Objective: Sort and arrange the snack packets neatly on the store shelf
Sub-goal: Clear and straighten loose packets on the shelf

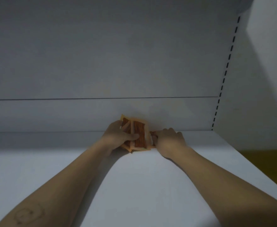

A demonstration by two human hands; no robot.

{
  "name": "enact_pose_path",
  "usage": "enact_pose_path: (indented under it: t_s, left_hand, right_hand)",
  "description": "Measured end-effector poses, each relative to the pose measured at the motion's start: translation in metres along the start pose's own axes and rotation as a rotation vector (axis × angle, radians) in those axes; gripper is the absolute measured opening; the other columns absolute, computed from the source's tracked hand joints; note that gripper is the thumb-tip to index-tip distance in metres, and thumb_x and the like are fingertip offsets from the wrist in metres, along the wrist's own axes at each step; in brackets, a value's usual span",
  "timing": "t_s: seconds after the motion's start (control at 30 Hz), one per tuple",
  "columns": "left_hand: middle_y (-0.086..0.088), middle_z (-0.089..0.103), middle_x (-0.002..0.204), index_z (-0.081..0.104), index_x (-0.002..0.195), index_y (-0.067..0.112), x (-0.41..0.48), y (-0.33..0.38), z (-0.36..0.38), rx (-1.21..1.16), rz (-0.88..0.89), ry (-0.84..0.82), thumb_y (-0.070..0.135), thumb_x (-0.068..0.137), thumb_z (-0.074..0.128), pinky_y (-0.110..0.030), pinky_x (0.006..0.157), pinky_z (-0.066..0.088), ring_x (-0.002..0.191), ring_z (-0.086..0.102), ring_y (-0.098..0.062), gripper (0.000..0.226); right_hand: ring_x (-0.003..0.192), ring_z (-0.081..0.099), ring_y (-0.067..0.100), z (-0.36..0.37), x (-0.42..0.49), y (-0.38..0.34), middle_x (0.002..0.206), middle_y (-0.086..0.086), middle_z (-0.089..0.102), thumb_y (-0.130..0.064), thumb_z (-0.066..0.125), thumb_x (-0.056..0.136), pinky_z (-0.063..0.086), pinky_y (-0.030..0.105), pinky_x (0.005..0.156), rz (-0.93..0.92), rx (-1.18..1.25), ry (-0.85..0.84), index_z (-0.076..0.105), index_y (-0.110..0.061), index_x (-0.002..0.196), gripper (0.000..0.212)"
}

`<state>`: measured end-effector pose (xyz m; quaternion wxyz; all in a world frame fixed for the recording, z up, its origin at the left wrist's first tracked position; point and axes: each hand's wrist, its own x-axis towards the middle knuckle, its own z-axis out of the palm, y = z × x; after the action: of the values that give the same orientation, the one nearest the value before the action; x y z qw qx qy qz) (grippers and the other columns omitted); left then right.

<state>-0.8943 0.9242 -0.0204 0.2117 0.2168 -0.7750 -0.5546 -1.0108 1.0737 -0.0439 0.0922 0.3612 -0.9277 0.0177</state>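
We hold the snack packets (140,136) upright at the back of the shelf (134,185); our left hand (118,135) clamps them, thumb across the front; our right hand (168,141) curls at their right edge; whether its fingers (170,131) pinch, we cannot tell.

The shelf (142,185) looked like smooth matt painted metal, and the snack packets (138,136) were thin plastic film (slightly glossy).
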Motion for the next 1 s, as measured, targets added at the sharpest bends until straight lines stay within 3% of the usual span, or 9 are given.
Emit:
enact_pose_path:
  t_s: [0.13,0.33,0.4,0.5,0.6,0.67,0.87,1.0]
  left_hand:
    - [-0.009,0.075,0.095,0.069,0.103,0.006,-0.001,0.001,-0.003,0.089,-0.007,0.017,0.007,0.072,0.087,-0.027,0.057,0.058,0.075,0.072,-0.018,0.036]
    - [-0.003,0.072,0.096,0.066,0.102,0.011,-0.002,0.002,0.003,0.172,0.004,0.119,0.019,0.067,0.091,-0.038,0.08,0.059,0.087,0.069,-0.021,0.044]
    - [-0.006,0.074,0.092,0.068,0.098,0.011,-0.003,0.003,0.002,0.115,-0.018,0.124,0.017,0.067,0.091,-0.037,0.074,0.061,0.081,0.072,-0.022,0.039]
    - [-0.019,0.075,0.085,0.071,0.094,0.002,-0.007,0.005,-0.006,-0.032,-0.12,0.058,0.013,0.069,0.089,-0.043,0.066,0.061,0.073,0.073,-0.035,0.033]
    - [-0.03,0.069,0.076,0.069,0.088,-0.006,-0.007,0.006,-0.009,-0.146,-0.184,-0.023,0.013,0.07,0.086,-0.03,0.046,0.053,0.058,0.066,-0.034,0.032]
    - [-0.034,0.068,0.079,0.068,0.09,-0.009,-0.005,0.007,-0.006,-0.15,-0.197,-0.043,0.015,0.071,0.086,-0.028,0.045,0.05,0.061,0.064,-0.034,0.036]
    - [-0.021,0.071,0.067,0.068,0.083,-0.001,0.004,0.007,0.007,-0.028,-0.202,0.088,0.024,0.079,0.083,-0.023,0.039,0.048,0.046,0.066,-0.024,0.03]
    - [-0.023,0.068,0.066,0.067,0.095,-0.011,0.004,0.007,0.0,-0.031,-0.251,0.071,0.021,0.087,0.075,-0.026,0.04,0.05,0.044,0.064,-0.025,0.034]
  right_hand:
    - [0.119,0.047,0.028,0.0,-0.006,0.007,0.125,0.008,0.056,-0.027,0.035,0.104,0.035,0.035,0.094,-0.019,0.059,0.036,0.049,-0.029,0.138,0.037]
    - [0.124,0.042,0.031,-0.004,-0.012,0.014,0.135,0.01,0.05,-0.036,0.027,0.106,0.035,0.038,0.097,-0.053,0.188,0.081,0.037,-0.03,0.149,0.045]
    - [0.124,0.042,0.03,-0.007,-0.013,0.013,0.137,0.007,0.05,-0.035,0.031,0.105,0.035,0.037,0.097,-0.103,0.209,0.091,0.04,-0.031,0.147,0.044]
    - [0.125,0.042,0.028,-0.008,-0.015,0.01,0.14,0.005,0.049,-0.035,0.034,0.104,0.031,0.036,0.096,-0.147,0.204,-0.05,0.051,-0.03,0.137,0.037]
    - [0.126,0.042,0.028,-0.01,-0.015,0.011,0.144,0.004,0.045,-0.042,0.033,0.105,0.03,0.039,0.099,-0.164,0.205,-0.111,0.053,-0.031,0.135,0.038]
    - [0.126,0.042,0.029,-0.012,-0.014,0.013,0.145,0.003,0.044,-0.044,0.032,0.104,0.03,0.039,0.1,-0.168,0.195,-0.116,0.052,-0.032,0.136,0.039]
    - [0.127,0.042,0.028,-0.013,-0.012,0.018,0.145,0.004,0.044,-0.043,0.033,0.104,0.031,0.039,0.101,-0.159,0.19,-0.118,0.05,-0.032,0.138,0.04]
    - [0.128,0.041,0.028,-0.013,-0.012,0.019,0.144,0.004,0.043,-0.044,0.032,0.104,0.031,0.038,0.101,-0.157,0.2,-0.132,0.049,-0.032,0.14,0.041]
